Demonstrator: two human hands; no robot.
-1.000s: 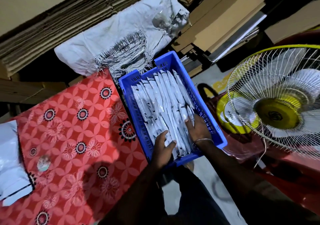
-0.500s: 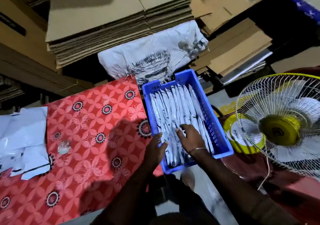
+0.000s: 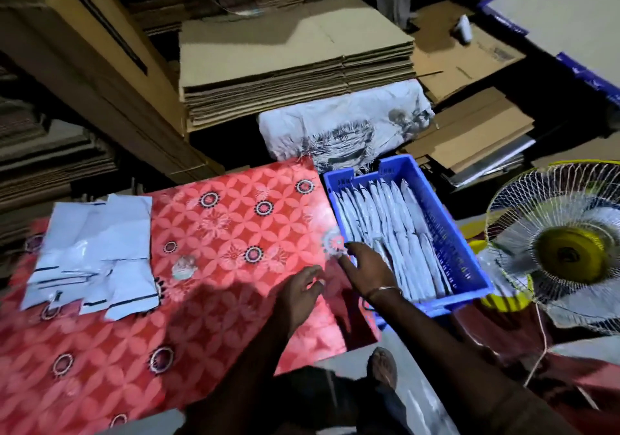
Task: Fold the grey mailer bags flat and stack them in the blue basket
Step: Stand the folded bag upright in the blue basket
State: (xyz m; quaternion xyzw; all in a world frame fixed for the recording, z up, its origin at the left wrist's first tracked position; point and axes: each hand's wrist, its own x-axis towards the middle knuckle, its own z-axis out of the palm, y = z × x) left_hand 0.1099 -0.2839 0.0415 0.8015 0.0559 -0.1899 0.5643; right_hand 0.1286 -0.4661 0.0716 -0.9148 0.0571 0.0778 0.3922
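Red flower-patterned surface [image 3: 208,233] fills the lower left of the view, and it carries most of the action. Up at twelve o'clock sits a thick stack of flattened cardboard [image 3: 295,75], with a frayed white sack [image 3: 342,126] lying just below it, right against the far edge of the surface. Over at three o'clock, a wire-caged fan [image 3: 567,253] with a yellow hub stands beside the blue basket [image 3: 469,263]. That basket sits just off the right edge of the surface, at about two o'clock from the hands, and it is packed with folded mailer bags [image 3: 396,233] standing on edge in tight rows. At nine o'clock, a loose pile of unfolded mailer bags [image 3: 97,253] lies flat on the surface, well apart from the basket. Now the hands: the right hand [image 3: 365,267], a thin bangle on its wrist, is spread over the basket's near left corner, fingers extended and relaxed, gripping nothing; whether the fingertips touch the surface I cannot tell. The left hand [image 3: 298,287] is just beside it at its eight o'clock, over the surface, fingers loosely parted and holding nothing. At six o'clock, a sandalled foot [image 3: 382,367] shows on the floor.
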